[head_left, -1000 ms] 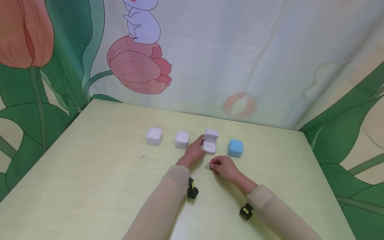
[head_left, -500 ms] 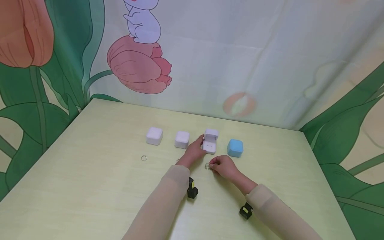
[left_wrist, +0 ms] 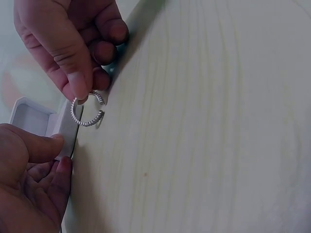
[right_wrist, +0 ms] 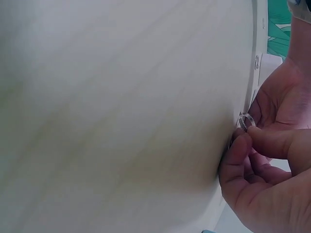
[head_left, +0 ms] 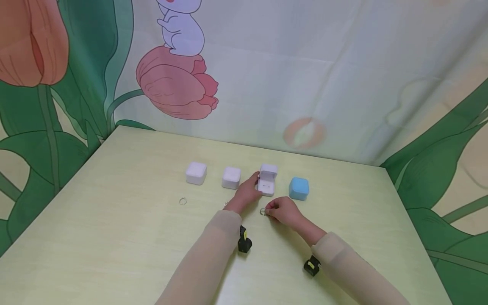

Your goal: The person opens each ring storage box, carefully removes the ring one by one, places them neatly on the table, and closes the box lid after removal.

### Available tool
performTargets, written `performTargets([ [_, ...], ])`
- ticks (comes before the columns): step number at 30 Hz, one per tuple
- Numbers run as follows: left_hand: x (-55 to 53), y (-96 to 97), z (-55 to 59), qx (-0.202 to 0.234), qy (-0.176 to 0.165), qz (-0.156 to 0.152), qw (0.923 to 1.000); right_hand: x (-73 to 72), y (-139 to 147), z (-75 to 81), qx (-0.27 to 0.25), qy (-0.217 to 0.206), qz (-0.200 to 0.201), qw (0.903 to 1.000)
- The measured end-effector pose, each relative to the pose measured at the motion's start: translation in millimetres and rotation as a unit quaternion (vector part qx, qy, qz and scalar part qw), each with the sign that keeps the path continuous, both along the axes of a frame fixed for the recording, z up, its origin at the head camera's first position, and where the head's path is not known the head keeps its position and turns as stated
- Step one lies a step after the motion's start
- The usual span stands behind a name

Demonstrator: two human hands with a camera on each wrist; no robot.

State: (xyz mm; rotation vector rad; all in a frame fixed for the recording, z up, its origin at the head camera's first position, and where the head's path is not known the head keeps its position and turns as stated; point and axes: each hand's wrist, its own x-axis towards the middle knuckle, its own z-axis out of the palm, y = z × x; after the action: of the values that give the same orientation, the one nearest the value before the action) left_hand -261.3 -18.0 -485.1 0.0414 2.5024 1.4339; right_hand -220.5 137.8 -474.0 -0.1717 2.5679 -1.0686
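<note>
My left hand (head_left: 248, 192) grips a small white ring box (head_left: 266, 187) by its left side, thumb near its front edge. The lid stands raised, and the slotted cushion inside shows no ring. In front of the box, my right hand (head_left: 285, 210) pinches a silver ring (left_wrist: 86, 124) between thumb and index fingertip. The ring is a studded band with a gap in it, held close over the table. A second ring (head_left: 225, 204) lies partly hidden behind my left wrist. Farther left lies another ring (head_left: 183, 204).
Two closed white boxes (head_left: 196, 173) stand in a row left of the opened one. A closed blue box (head_left: 299, 189) stands to its right. Small black devices (head_left: 244, 242) hang at both wrists. A printed curtain (head_left: 259, 84) rises behind the table's (head_left: 133, 220) far edge.
My right hand has shifted very slightly left with the ring. My left hand and the box have stayed in place.
</note>
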Motion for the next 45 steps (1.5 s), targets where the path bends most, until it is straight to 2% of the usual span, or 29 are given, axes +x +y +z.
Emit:
performTargets([
  [17, 1.1, 0.3, 4.4, -0.003, 0.003, -0.001, 1.0, -9.2, 9, -5.0, 0.009, -0.047, -0.041, 0.998],
  [27, 0.4, 0.0, 2.7, 0.0, -0.001, 0.004, 1.0, -10.0, 5, -4.8, 0.027, -0.033, -0.055, 0.9976],
  [32, 0.6, 0.0, 2.1, 0.0, -0.002, 0.002, 1.0, -6.6, 1, -4.4, 0.015, -0.033, -0.072, 0.9967],
  [45, 3.2, 0.3, 3.7, 0.001, 0.005, 0.002, 1.0, -3.9, 1, -4.0, 0.005, -0.035, -0.077, 0.9964],
])
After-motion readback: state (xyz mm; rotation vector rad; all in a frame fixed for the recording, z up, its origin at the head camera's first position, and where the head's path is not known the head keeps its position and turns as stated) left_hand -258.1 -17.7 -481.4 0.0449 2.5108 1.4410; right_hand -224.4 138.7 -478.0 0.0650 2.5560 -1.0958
